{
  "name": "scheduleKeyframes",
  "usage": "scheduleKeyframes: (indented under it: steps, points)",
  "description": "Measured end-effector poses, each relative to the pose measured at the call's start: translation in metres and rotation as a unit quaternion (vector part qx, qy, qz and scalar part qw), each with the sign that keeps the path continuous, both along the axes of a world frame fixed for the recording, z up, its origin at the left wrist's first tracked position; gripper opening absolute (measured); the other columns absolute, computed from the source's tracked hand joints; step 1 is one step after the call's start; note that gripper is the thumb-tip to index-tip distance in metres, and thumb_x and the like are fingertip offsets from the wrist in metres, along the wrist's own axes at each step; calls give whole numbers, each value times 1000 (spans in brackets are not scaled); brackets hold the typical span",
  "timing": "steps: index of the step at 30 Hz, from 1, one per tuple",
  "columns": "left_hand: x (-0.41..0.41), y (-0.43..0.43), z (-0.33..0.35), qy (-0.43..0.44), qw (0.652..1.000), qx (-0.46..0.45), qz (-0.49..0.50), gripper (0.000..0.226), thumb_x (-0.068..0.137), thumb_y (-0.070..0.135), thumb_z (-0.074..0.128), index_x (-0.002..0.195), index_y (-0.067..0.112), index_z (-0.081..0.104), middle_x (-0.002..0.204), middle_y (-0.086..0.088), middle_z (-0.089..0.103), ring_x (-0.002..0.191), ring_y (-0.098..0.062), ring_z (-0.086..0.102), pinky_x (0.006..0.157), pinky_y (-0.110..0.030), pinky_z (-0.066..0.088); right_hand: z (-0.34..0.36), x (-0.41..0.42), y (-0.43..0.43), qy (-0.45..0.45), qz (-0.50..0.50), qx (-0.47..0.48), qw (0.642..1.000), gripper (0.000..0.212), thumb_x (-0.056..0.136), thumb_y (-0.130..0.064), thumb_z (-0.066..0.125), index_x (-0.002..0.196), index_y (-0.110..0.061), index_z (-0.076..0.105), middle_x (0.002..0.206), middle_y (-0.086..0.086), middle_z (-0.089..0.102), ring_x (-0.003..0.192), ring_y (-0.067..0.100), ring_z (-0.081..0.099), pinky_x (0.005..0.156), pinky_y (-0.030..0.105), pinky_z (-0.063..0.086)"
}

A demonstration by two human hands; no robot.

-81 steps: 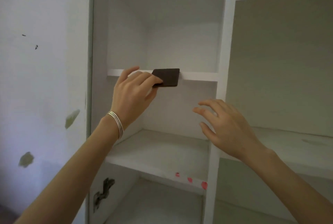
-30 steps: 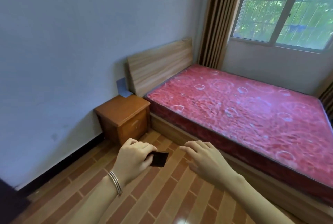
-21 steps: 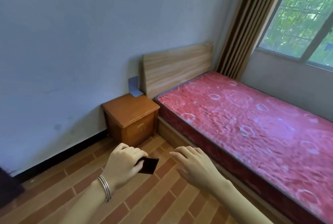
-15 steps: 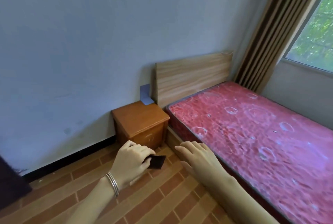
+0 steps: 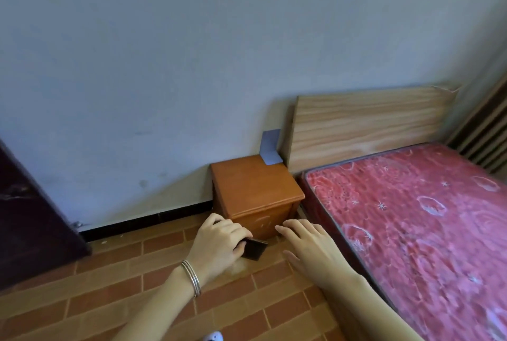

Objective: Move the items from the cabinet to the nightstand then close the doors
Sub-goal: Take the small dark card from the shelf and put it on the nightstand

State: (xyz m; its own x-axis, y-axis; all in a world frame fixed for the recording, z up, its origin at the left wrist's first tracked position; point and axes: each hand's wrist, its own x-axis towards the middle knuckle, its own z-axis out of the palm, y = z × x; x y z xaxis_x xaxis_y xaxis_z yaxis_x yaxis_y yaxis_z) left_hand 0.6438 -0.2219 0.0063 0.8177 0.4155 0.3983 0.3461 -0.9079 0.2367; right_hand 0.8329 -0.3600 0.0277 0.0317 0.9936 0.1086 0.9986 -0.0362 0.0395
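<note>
Far left, a dark door panel (image 5: 30,220) fills the edge of the room, and beside it runs the pale blue wall (image 5: 192,52) with a black skirting strip (image 5: 148,220) along its foot. The floor (image 5: 109,286) is brick-patterned tile in brown and orange.

Now the arms come into view from below. The left hand (image 5: 219,244), with thin silver bangles (image 5: 191,277) at the wrist, has its fingers curled over one edge of a small dark flat square (image 5: 253,248) and pinches it. The square hangs in the air, tilted, low in front of the nightstand's face and above the floor, so it is not yet set down.

Just beyond it stands the nightstand (image 5: 255,190), orange-brown wood, pushed into the corner between the wall and the bed. At the back of its top a blue folded card (image 5: 270,147) leans against the wall.

Next, the right hand (image 5: 310,247). It is palm down, fingers spread and relaxed, gripping nothing, hovering just beside the dark square and close to the nightstand's lower front. The two hands are near each other but do not touch.

To the right, a light wooden headboard (image 5: 370,126) stands against the wall, and below it a red patterned mattress (image 5: 425,217) stretches out to the frame's edge. Striped brown curtains (image 5: 488,132) hang in the far right corner.
</note>
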Motion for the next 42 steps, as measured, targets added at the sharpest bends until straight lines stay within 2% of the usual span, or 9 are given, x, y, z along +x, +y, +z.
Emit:
scheduleKeyframes:
  steps: [7, 12, 21, 25, 27, 30, 34, 36, 42]
  points:
    - [53, 114, -4, -14, 1000, -19, 5, 16, 67, 22, 72, 79, 31, 69, 73, 19, 67, 65, -1, 58, 74, -20, 32, 5, 58, 117, -1, 2, -23, 1000, 51, 78, -39, 64, 126, -23, 51, 120, -4, 57, 110, 17, 55, 84, 33, 50]
    - [86, 198, 2, -13, 1000, -3, 3, 13, 69, 24, 63, 78, 31, 68, 74, 19, 67, 65, -1, 58, 73, -21, 31, 11, 99, 190, 3, -21, -22, 1000, 50, 84, -33, 59, 131, -22, 46, 127, 0, 53, 116, 20, 50, 90, 38, 47]
    - [138, 279, -45, 52, 998, -38, 14, 15, 66, 23, 71, 78, 31, 68, 72, 18, 67, 64, -3, 59, 71, -22, 30, -39, 159, 267, 33, 1, -93, 995, 51, 90, -31, 50, 138, -20, 37, 137, 2, 43, 124, 22, 41, 96, 37, 40]
    - [182, 312, -65, 79, 994, -69, 42, 19, 64, 22, 78, 77, 33, 69, 72, 20, 67, 64, 0, 59, 69, -22, 42, -53, 207, 308, 32, 20, -104, 994, 54, 80, -31, 64, 130, -18, 49, 125, 4, 54, 111, 23, 54, 82, 37, 49]
    - [209, 328, -73, 89, 993, -69, 42, 21, 63, 22, 79, 77, 32, 69, 71, 20, 67, 63, 0, 59, 68, -21, 41, -60, 236, 330, 32, 17, -112, 993, 57, 71, -33, 73, 123, -19, 54, 116, 2, 59, 101, 22, 59, 73, 34, 52]
    - [251, 360, -76, 101, 991, -65, 58, 21, 61, 21, 80, 76, 32, 69, 71, 19, 67, 61, 0, 59, 65, -22, 42, -68, 278, 364, 36, 24, -120, 992, 58, 69, -34, 74, 121, -19, 55, 115, 2, 60, 98, 21, 60, 71, 34, 52]
    - [307, 401, -90, 100, 988, -83, 83, 19, 64, 19, 76, 78, 30, 69, 72, 17, 68, 63, -4, 61, 69, -26, 41, -84, 325, 407, 41, 39, -142, 988, 58, 70, -33, 74, 122, -18, 54, 114, 3, 59, 98, 23, 60, 70, 36, 53]
    - [332, 420, -105, 98, 984, -115, 93, 18, 67, 18, 73, 80, 29, 69, 76, 15, 70, 67, -7, 63, 70, -27, 40, -98, 342, 426, 41, 50, -158, 985, 56, 77, -32, 67, 128, -16, 48, 122, 5, 54, 106, 25, 55, 79, 40, 51]
    - [382, 461, -174, 161, 966, -183, 83, 19, 86, 26, 57, 102, 30, 66, 99, 13, 69, 89, -8, 62, 83, -28, 36, -164, 371, 462, 69, 31, -210, 975, 53, 83, -26, 61, 132, -15, 45, 129, 7, 50, 114, 28, 49, 86, 42, 47]
